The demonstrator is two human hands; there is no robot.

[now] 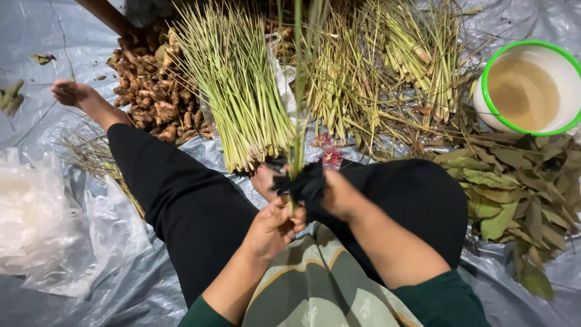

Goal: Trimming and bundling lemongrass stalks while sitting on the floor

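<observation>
Both hands clamp small lemongrass bundle (298,91) at frame centre, left hand (273,227) low, right hand (339,194) wrapping black band (305,184); tying looks underway, loose lemongrass pile (236,85) upper centre still unbundled

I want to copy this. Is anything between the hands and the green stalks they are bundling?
Partly. Both the left hand and right hand grip the lemongrass stalks at the base, where a black wrap lies between the fingers and stalks.
</observation>
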